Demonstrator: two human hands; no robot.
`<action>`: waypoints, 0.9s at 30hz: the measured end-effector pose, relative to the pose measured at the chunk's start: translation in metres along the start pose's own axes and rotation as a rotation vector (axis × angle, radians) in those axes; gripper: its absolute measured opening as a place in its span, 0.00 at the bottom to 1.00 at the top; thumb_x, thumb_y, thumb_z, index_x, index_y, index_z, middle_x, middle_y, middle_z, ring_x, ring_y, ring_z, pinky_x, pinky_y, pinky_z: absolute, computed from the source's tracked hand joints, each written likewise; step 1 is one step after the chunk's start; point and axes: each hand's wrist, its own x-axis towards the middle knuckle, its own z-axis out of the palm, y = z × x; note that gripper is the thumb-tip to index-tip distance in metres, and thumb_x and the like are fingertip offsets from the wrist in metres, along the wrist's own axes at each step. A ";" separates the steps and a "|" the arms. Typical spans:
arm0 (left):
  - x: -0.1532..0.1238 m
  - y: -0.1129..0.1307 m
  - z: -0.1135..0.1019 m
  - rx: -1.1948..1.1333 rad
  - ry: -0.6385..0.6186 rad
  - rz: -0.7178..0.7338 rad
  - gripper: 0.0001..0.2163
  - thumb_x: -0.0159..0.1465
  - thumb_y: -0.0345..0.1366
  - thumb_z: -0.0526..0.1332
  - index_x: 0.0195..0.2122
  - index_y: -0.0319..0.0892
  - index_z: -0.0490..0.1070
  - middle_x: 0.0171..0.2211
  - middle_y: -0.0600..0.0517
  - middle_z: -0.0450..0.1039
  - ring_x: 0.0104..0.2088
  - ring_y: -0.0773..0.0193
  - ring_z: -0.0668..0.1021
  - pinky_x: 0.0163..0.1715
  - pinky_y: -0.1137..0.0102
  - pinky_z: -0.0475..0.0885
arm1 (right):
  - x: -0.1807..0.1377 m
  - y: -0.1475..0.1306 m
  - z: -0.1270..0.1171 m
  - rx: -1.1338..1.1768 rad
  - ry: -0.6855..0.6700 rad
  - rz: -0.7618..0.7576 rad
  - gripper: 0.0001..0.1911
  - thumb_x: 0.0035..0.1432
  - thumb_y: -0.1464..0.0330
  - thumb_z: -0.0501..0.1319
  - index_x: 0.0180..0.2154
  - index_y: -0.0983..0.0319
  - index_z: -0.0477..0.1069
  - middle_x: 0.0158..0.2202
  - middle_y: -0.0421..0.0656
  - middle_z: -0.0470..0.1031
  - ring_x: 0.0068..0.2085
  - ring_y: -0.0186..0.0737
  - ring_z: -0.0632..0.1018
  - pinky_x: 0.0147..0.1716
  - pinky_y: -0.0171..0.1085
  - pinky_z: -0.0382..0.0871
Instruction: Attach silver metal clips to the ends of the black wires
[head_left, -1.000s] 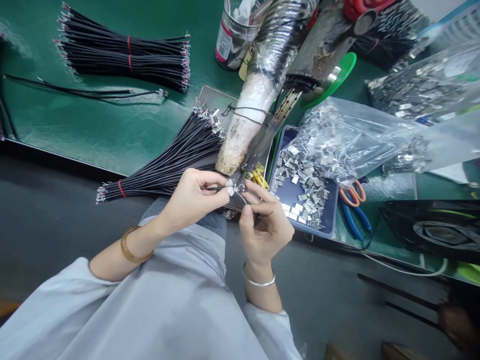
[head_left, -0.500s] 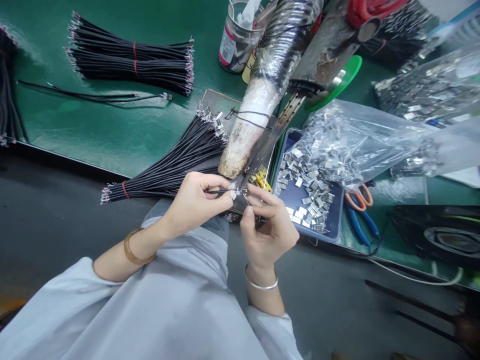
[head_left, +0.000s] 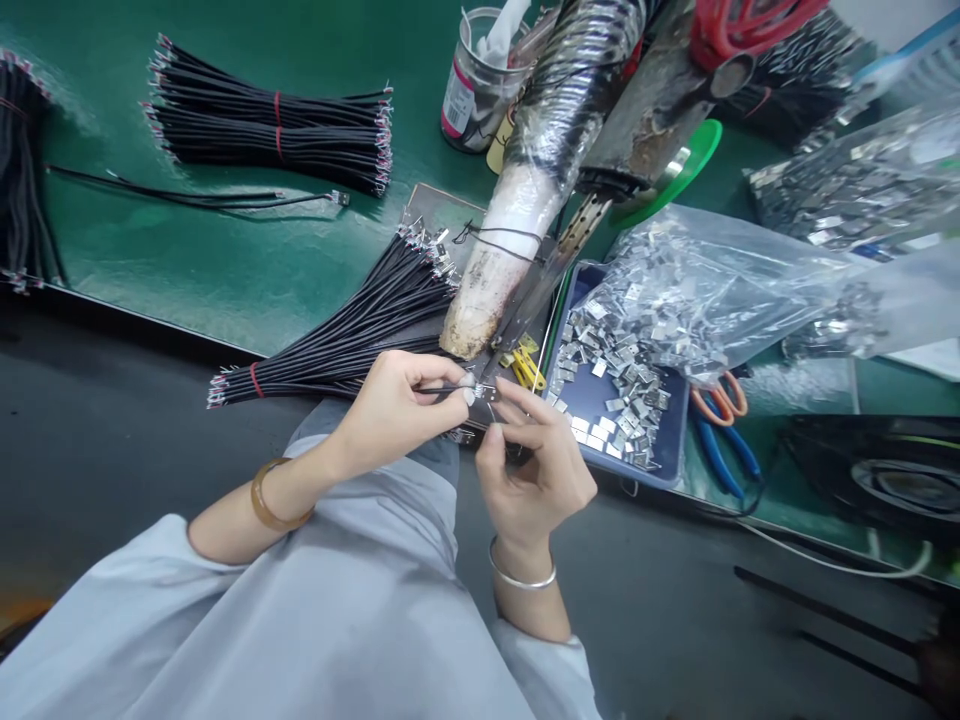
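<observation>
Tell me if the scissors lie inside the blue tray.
No, the scissors lie on the green mat just right of the tray, outside its rim.

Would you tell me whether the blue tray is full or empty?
Partly full: the blue tray holds loose metal clips, with bare floor showing between.
</observation>
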 end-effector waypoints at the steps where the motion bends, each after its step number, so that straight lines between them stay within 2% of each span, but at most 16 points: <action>1: 0.000 -0.001 -0.001 0.013 -0.015 -0.015 0.09 0.53 0.32 0.63 0.28 0.35 0.82 0.21 0.55 0.71 0.21 0.74 0.66 0.20 0.80 0.61 | -0.002 0.001 -0.001 -0.001 -0.007 0.001 0.07 0.63 0.76 0.65 0.36 0.58 0.71 0.46 0.45 0.85 0.43 0.40 0.87 0.41 0.37 0.86; 4: -0.003 -0.002 -0.002 0.083 -0.052 -0.004 0.09 0.56 0.34 0.63 0.29 0.35 0.82 0.18 0.57 0.66 0.19 0.74 0.62 0.18 0.78 0.58 | -0.005 0.002 -0.004 0.023 0.033 0.044 0.06 0.64 0.75 0.65 0.39 0.58 0.74 0.44 0.44 0.86 0.43 0.42 0.87 0.38 0.37 0.85; 7: -0.008 -0.002 -0.002 0.235 -0.060 0.176 0.09 0.58 0.32 0.61 0.29 0.37 0.82 0.18 0.56 0.68 0.19 0.73 0.63 0.18 0.78 0.57 | -0.002 0.002 -0.007 0.087 0.115 0.209 0.04 0.68 0.73 0.63 0.41 0.58 0.74 0.34 0.39 0.84 0.30 0.35 0.85 0.26 0.30 0.77; 9: -0.011 -0.003 -0.002 0.358 -0.053 0.380 0.08 0.60 0.29 0.60 0.28 0.39 0.80 0.21 0.54 0.74 0.21 0.72 0.68 0.21 0.77 0.61 | 0.004 0.000 -0.010 0.167 0.051 0.337 0.03 0.69 0.71 0.62 0.41 0.58 0.74 0.23 0.32 0.78 0.20 0.29 0.78 0.19 0.26 0.69; 11: -0.013 -0.004 -0.003 0.447 -0.043 0.548 0.10 0.61 0.27 0.59 0.26 0.40 0.79 0.21 0.54 0.75 0.21 0.71 0.68 0.23 0.77 0.64 | 0.009 -0.002 -0.012 0.286 -0.097 0.426 0.02 0.68 0.70 0.62 0.41 0.59 0.74 0.18 0.29 0.72 0.17 0.28 0.75 0.18 0.25 0.67; 12: -0.014 -0.005 -0.003 0.467 -0.039 0.589 0.10 0.61 0.26 0.59 0.26 0.41 0.78 0.20 0.55 0.73 0.20 0.72 0.67 0.23 0.76 0.64 | 0.012 -0.003 -0.012 0.345 -0.157 0.455 0.01 0.68 0.70 0.63 0.40 0.59 0.74 0.18 0.29 0.72 0.17 0.29 0.75 0.19 0.26 0.68; 14: -0.014 -0.005 -0.005 0.450 -0.029 0.571 0.09 0.61 0.27 0.60 0.27 0.40 0.78 0.18 0.56 0.70 0.18 0.73 0.64 0.21 0.76 0.61 | 0.014 -0.005 -0.012 0.418 -0.188 0.479 0.01 0.66 0.70 0.64 0.39 0.59 0.75 0.20 0.32 0.76 0.20 0.31 0.79 0.21 0.27 0.71; 18: -0.014 -0.003 -0.009 0.322 -0.062 0.438 0.06 0.60 0.26 0.62 0.28 0.38 0.77 0.18 0.58 0.68 0.18 0.74 0.61 0.18 0.77 0.56 | 0.012 -0.006 -0.011 0.410 -0.114 0.469 0.03 0.64 0.70 0.65 0.35 0.59 0.75 0.24 0.34 0.79 0.21 0.29 0.77 0.21 0.27 0.69; 23: -0.014 -0.002 -0.010 0.320 -0.094 0.444 0.08 0.61 0.27 0.61 0.27 0.38 0.78 0.19 0.56 0.69 0.20 0.73 0.64 0.22 0.76 0.60 | 0.012 -0.001 -0.011 0.389 -0.189 0.422 0.07 0.66 0.71 0.63 0.33 0.59 0.75 0.23 0.33 0.77 0.22 0.29 0.77 0.22 0.26 0.69; 25: -0.014 -0.004 -0.011 0.270 -0.117 0.351 0.07 0.61 0.29 0.61 0.27 0.38 0.77 0.19 0.56 0.69 0.20 0.72 0.65 0.22 0.76 0.61 | 0.011 0.000 -0.011 0.329 -0.202 0.364 0.05 0.66 0.71 0.63 0.35 0.59 0.77 0.26 0.34 0.78 0.23 0.30 0.77 0.21 0.27 0.68; 27: -0.013 -0.006 -0.012 0.171 -0.170 0.196 0.07 0.61 0.31 0.62 0.27 0.38 0.75 0.19 0.56 0.69 0.20 0.72 0.66 0.21 0.76 0.61 | 0.008 0.001 -0.010 0.206 -0.190 0.249 0.05 0.66 0.72 0.64 0.38 0.57 0.78 0.31 0.37 0.81 0.25 0.31 0.77 0.22 0.29 0.68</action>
